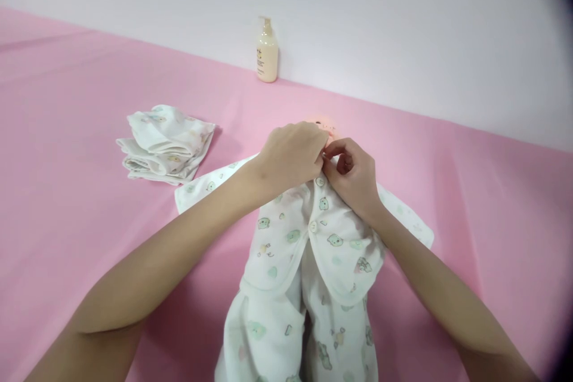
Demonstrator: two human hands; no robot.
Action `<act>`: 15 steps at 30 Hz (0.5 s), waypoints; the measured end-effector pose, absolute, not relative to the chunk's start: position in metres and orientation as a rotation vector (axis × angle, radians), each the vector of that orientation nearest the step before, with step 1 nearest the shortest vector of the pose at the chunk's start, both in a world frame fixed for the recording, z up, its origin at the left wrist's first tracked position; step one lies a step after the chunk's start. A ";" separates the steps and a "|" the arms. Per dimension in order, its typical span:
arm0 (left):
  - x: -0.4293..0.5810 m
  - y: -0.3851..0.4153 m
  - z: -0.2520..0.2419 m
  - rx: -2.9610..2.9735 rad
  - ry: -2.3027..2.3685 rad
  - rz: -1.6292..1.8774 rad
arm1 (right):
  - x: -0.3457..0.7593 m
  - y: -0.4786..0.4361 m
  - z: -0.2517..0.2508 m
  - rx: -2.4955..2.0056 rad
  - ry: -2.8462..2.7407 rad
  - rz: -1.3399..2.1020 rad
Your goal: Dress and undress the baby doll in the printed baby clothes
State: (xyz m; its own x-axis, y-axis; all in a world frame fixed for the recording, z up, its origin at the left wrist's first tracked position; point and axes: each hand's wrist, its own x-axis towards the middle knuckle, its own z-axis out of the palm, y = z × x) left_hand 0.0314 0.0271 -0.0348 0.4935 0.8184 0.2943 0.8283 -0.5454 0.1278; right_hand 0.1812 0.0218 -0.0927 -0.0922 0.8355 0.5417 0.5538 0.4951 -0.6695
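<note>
A doll lies on its back, dressed in a white baby jacket with green animal prints and matching trousers. My left hand is closed at the jacket's neck, its fingertips mostly hidden behind the back of the hand. Right beside it, my right hand pinches the front edge at the collar, thumb and forefinger together. Whether a top button sits between the fingers cannot be seen. Below them, one button and a lower button show on the front edge. Both sleeves spread outward.
Folded printed white cloths are stacked to the left of the doll. A cream pump bottle stands at the back against the white wall. Everything rests on a pink sheet with soft creases.
</note>
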 end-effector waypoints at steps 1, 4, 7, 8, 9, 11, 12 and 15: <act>0.032 0.027 -0.035 -2.679 -1.485 -0.510 | 0.181 0.022 -0.092 -1.171 -1.767 0.373; 0.034 0.025 -0.036 -2.654 -1.501 -0.497 | 0.181 0.021 -0.092 -1.180 -1.762 0.382; 0.035 0.026 -0.038 -2.657 -1.495 -0.503 | 0.181 0.022 -0.092 -1.188 -1.766 0.367; 0.035 0.027 -0.039 -2.662 -1.496 -0.524 | 0.181 0.022 -0.092 -1.186 -1.766 0.360; 0.035 0.028 -0.040 -2.671 -1.507 -0.552 | 0.181 0.022 -0.092 -1.183 -1.764 0.353; 0.034 0.031 -0.042 -2.722 -1.529 -0.610 | 0.181 0.022 -0.092 -1.179 -1.762 0.341; 0.033 0.033 -0.042 -2.766 -1.528 -0.634 | 0.181 0.023 -0.093 -1.178 -1.762 0.338; 0.030 0.038 -0.043 -2.898 -1.459 -0.692 | 0.181 0.023 -0.093 -1.170 -1.762 0.347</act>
State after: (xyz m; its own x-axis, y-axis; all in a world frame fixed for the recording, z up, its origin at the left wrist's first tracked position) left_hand 0.0300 0.0378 -0.0433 0.5296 0.7990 0.2846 0.7259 -0.6006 0.3352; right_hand 0.1809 0.0228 -0.0925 -0.0819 0.8279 0.5548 0.5561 0.5000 -0.6639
